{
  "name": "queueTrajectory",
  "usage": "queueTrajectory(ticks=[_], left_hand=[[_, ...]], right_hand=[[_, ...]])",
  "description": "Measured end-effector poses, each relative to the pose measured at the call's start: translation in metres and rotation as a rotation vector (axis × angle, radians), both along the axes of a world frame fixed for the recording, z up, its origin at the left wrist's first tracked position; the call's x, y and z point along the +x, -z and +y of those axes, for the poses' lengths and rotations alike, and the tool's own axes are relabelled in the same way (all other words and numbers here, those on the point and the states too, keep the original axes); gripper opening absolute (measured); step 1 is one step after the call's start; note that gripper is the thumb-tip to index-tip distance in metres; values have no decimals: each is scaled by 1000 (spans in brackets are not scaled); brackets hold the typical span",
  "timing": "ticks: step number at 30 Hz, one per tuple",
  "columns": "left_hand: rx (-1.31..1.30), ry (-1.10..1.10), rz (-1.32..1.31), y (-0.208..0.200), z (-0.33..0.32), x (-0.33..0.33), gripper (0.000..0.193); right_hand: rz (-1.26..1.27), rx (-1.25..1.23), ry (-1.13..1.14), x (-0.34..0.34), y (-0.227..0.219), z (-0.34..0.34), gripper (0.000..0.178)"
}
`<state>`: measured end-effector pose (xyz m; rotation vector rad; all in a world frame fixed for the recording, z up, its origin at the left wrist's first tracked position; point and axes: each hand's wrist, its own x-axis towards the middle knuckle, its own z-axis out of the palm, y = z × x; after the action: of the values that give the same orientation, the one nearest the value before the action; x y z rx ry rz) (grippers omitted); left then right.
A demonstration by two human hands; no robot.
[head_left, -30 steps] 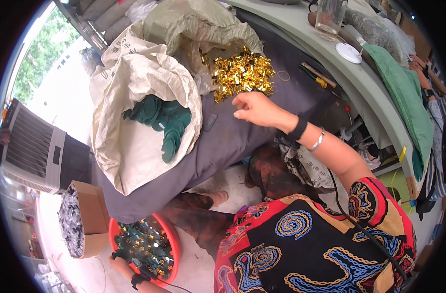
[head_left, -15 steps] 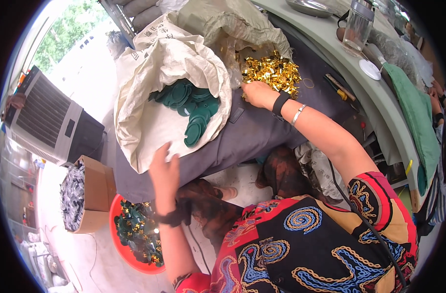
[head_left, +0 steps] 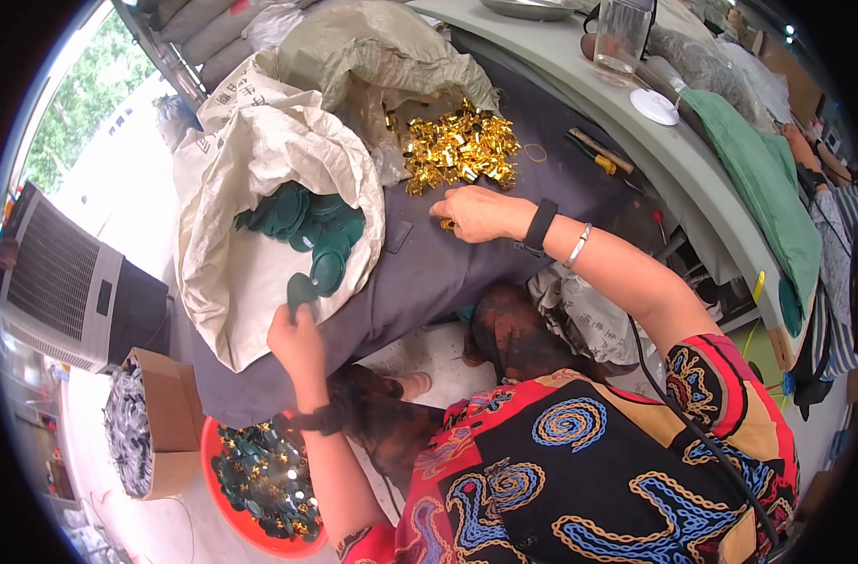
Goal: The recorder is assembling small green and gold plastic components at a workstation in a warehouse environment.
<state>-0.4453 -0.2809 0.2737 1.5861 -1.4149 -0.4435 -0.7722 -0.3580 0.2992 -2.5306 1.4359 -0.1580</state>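
My left hand (head_left: pixel 297 344) pinches a round, dark green disc (head_left: pixel 301 289) by its lower edge, in front of the mouth of a white woven sack (head_left: pixel 252 324). Inside that sack lies a heap of similar green discs (head_left: pixel 283 214). Over the dark cloth, my right hand (head_left: pixel 486 214) is closed on a small shiny gold piece (head_left: pixel 447 225), mostly covered by the fingers. Just beyond the right hand is a pile of gold pieces (head_left: pixel 462 148), spread before the mouth of a second, greyish sack (head_left: pixel 377 49).
A red basin (head_left: pixel 224 512) on the floor at lower left holds green discs with gold pieces. Beside it stand a cardboard box (head_left: pixel 173 414) and an air cooler (head_left: pixel 58 277). Yellow-handled tools (head_left: pixel 600 155) lie at right, near a bench (head_left: pixel 579 80) with a clear jar (head_left: pixel 623 42).
My left hand has reached the sack's edge and taken hold of a green disc. The right hand has drawn back from the gold pile with a gold piece. The whole view has shifted.
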Motion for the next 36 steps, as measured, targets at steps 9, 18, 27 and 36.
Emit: queueTrajectory(ticks=[9, 18, 27, 36], left_hand=[[238, 293, 878, -21, 67, -45, 33], [251, 384, 692, -37, 94, -90, 14], [173, 328, 533, -32, 101, -108, 11], [158, 315, 434, -20, 106, -105, 15]], right_hand=[[-186, -137, -57, 3, 9, 21, 28], [-1186, 488, -180, 59, 1, 116, 25], [-1017, 89, -264, 54, 5, 125, 27], [-959, -18, -330, 61, 13, 128, 26]])
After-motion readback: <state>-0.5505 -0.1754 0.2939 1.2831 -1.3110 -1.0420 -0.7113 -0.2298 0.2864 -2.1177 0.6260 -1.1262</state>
